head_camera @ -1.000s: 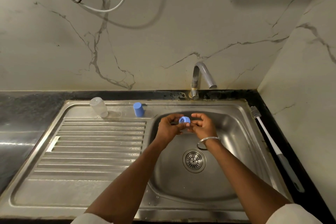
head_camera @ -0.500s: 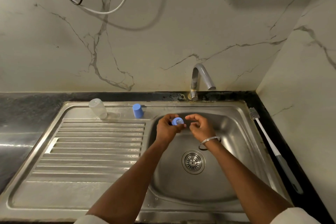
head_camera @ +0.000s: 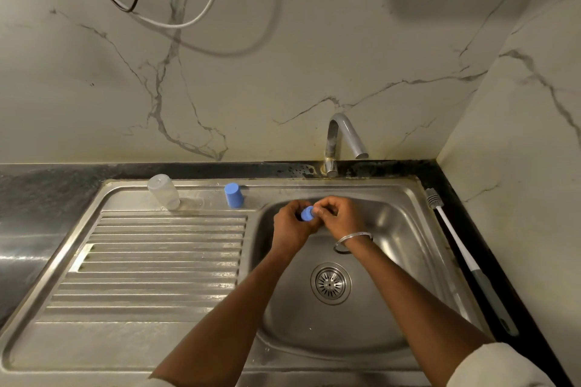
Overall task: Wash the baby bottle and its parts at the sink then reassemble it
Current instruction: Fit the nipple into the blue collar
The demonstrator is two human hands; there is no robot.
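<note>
Head view: both hands meet on a small blue ring (head_camera: 307, 214) above the sink (head_camera: 418, 248), below the tap (head_camera: 344, 140).

Both forearms reach forward over the basin. The left hand (head_camera: 290, 229) curls its fingers round the ring from the left. The right hand (head_camera: 338, 217), a bangle (head_camera: 352, 237) on its wrist, has its fingers bent and pinches the ring's right edge. The clear bottle (head_camera: 163, 192) and blue cap (head_camera: 234, 195) stand on the drainboard's far edge, well apart from the hands.
</note>
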